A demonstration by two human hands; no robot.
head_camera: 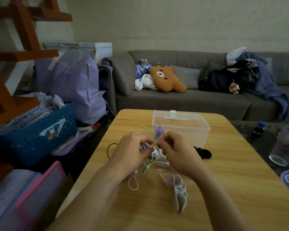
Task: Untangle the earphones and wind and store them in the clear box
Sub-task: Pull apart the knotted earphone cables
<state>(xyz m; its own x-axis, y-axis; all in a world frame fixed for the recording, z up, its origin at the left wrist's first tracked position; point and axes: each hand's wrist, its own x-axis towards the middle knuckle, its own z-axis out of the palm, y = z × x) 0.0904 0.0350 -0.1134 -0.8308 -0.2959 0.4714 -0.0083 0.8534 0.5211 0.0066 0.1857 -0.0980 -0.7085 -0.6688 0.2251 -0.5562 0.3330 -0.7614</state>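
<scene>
**Inspector:** Where is the work sitting relative to the clear rectangular plastic box [182, 129]?

**Assistant:** Just in front of it, on the pale wooden table [223, 189]. The tangled bundle of thin earphone cords, lilac, pale green, white and black [148, 157], is lying between both hands and trailing toward the viewer from there. The box lid appears closed, and something purple is already showing inside its near-left corner.

**Inspector:** State of the hands?

**Assistant:** The left hand [132, 147] is curling round the knot's left side. The right hand [177, 149] is pinching a pale strand, fingertips drawn together. That strand is running roughly left to right between the two hands, just before the box's front wall.

**Inspector:** Which hand is nearer the box?

**Assistant:** The right one, in my judgement. Freeing the strand will likely need pulling sideways, away from the left hand. Motion blur is obscuring the exact crossing.
</scene>
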